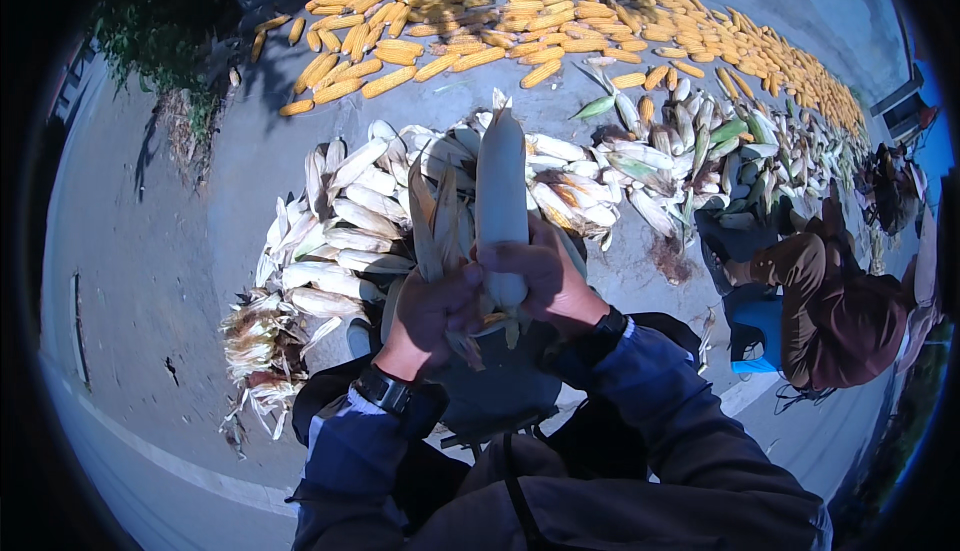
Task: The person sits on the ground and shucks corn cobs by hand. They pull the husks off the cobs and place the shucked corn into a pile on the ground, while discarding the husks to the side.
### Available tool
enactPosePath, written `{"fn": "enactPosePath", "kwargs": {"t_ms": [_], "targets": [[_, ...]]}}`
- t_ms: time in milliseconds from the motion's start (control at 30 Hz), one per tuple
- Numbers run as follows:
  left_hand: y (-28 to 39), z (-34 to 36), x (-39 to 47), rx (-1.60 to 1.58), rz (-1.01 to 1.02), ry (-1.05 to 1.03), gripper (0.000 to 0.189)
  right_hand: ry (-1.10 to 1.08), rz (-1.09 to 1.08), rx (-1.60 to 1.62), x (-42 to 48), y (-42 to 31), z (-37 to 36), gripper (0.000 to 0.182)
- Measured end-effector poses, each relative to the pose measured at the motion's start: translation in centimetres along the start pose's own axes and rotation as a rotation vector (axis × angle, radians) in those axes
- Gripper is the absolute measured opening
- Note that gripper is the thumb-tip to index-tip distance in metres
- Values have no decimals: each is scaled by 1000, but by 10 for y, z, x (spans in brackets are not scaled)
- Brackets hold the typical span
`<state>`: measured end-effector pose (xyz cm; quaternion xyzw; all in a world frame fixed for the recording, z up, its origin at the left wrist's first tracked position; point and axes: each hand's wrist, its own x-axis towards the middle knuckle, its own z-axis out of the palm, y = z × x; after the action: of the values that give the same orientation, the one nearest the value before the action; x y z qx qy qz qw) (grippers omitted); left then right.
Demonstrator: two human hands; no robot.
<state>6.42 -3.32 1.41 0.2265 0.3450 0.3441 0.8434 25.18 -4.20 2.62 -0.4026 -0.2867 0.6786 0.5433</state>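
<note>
In my right hand [551,273] is an ear of corn [502,183], upright and wrapped in smooth pale inner husk, its pointed tip away from me. My left hand [439,311] grips dry outer husk leaves [436,225] that stand apart along the ear's left side. Both thumbs meet near the ear's lower end. A few husk shreds hang below it. Just beyond my hands lies a heap of unhusked corn ears [367,213], partly hidden behind the held ear.
Bare yellow cobs [555,22] spread across the concrete farther out. More unhusked ears [720,138] continue to the right. A co-worker [840,311] sits there on a blue stool [750,333]. Stripped husks [262,356] lie at my left, and a leafy plant [157,33] stands far left.
</note>
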Motion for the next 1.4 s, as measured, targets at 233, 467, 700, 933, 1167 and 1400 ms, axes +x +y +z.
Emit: {"fn": "enactPosePath", "kwargs": {"t_ms": [233, 467, 700, 933, 1167, 1400], "targets": [[-6, 10, 1, 231, 9, -12, 11, 43, -57, -386, 2, -6, -3, 49], [-8, 5, 4, 332, -33, 18, 20, 162, -201, -753, 7, 7, -5, 58], [-8, 7, 6, 293, -28, 38, 17, 248, -188, -867, 4, 3, 0, 64], [-7, 18, 7, 316, 10, 95, 3, 280, -254, -950, 1, 1, 3, 71], [-7, 13, 8, 350, -24, 88, 11, 329, -304, -1165, 0, 0, -1, 70], [-11, -5, 5, 395, 23, 186, 20, 254, -234, -788, 10, -11, -27, 58]]}}
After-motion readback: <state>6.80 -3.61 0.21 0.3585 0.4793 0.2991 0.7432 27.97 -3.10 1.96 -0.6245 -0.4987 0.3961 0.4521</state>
